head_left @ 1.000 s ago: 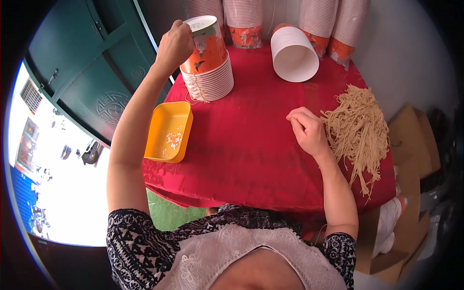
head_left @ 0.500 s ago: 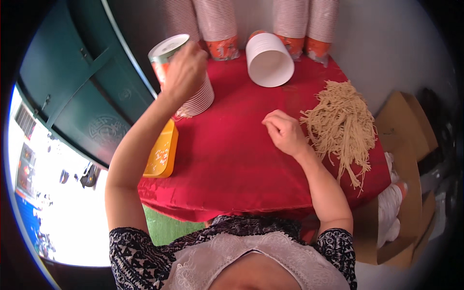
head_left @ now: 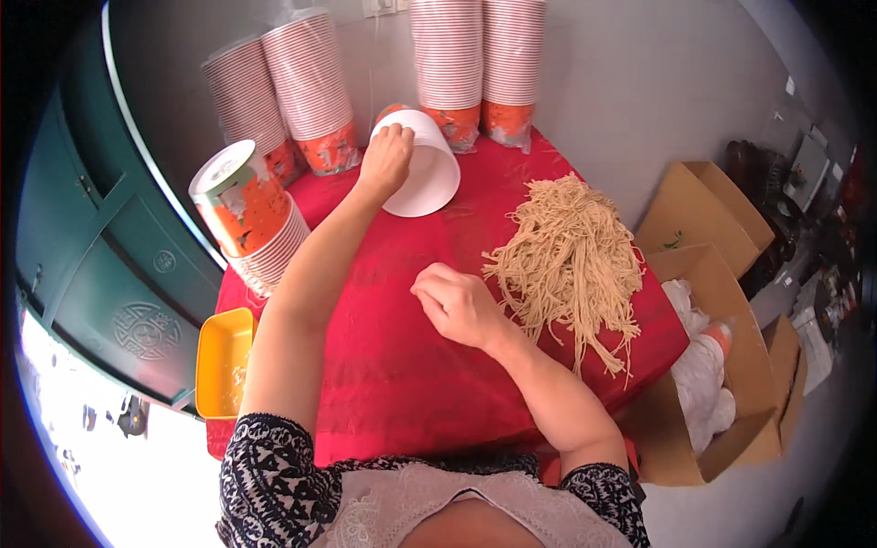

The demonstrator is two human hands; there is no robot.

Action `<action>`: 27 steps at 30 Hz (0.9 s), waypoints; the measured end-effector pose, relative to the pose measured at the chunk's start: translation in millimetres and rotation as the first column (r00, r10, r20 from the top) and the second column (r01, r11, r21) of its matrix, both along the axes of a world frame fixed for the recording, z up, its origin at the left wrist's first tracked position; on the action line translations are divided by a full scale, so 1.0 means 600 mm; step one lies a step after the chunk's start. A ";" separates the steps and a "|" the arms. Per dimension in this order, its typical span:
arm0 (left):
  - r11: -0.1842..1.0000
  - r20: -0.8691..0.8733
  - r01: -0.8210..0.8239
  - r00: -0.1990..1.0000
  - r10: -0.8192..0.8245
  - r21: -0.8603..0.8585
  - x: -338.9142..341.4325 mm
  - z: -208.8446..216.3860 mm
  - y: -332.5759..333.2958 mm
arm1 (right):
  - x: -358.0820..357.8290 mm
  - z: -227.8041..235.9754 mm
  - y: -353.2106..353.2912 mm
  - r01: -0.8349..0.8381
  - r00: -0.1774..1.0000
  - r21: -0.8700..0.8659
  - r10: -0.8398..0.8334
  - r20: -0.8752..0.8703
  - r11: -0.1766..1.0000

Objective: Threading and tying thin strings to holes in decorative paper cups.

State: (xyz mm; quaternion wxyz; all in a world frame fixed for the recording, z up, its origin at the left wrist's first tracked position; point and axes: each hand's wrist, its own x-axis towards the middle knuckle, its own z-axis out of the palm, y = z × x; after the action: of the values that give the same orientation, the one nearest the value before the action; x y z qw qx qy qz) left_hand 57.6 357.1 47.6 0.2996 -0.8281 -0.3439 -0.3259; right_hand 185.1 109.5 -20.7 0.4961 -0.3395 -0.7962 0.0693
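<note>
A stack of white paper tubs [head_left: 429, 183] lies on its side on the red tablecloth, its open mouth facing me. My left hand [head_left: 388, 164] reaches over to it, fingers closed at the rim on its left. Over the middle of the table is my right hand [head_left: 457, 306], with its fingers curled together; whatever they may hold is hidden. Just to its right lies a loose heap of tan noodle-like strands [head_left: 575, 260]. At the left, an upside-down stack of orange-and-white paper tubs [head_left: 245, 205] leans, with some strands by its lower rim.
Tall plastic-wrapped tub stacks [head_left: 311, 87] stand along the back wall. A yellow tray [head_left: 215, 365] with small white bits sits at the left edge. Open cardboard boxes [head_left: 740, 365] stand right of the table, one holding white bags. A green door [head_left: 137, 283] is on the left.
My left hand has moved from the upside-down stack at the left to the rim of the lying stack. My right hand stays closed near the strands. The view has shifted right.
</note>
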 end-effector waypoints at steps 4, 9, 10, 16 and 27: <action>1.000 0.029 0.018 0.999 -0.018 0.010 0.003 -0.009 0.018 | 0.009 0.001 0.005 0.011 1.000 0.042 -0.011 -0.009 0.999; 0.999 0.047 -0.028 0.999 0.027 0.032 -0.009 -0.019 0.013 | 0.012 -0.002 0.004 0.013 1.000 -0.011 -0.013 0.002 1.000; 0.999 0.044 -0.032 0.999 0.031 0.025 -0.016 -0.020 0.013 | 0.012 -0.002 0.005 0.011 1.000 -0.011 -0.011 0.002 1.000; 0.997 0.064 0.000 0.998 0.004 -0.074 -0.060 -0.019 -0.002 | 0.009 -0.001 0.005 0.005 1.000 -0.025 -0.005 0.000 1.000; 0.874 0.335 0.185 0.942 -0.028 -0.449 -0.093 0.012 -0.141 | 0.009 -0.008 0.013 0.207 0.968 0.027 -0.209 0.139 0.978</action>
State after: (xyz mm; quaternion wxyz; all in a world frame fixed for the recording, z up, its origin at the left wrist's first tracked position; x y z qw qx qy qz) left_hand 2.0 272.5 54.8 0.0098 -0.8303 -0.4101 -0.3773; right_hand 190.4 117.4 -25.2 0.4453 -0.4219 -0.7896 -0.0121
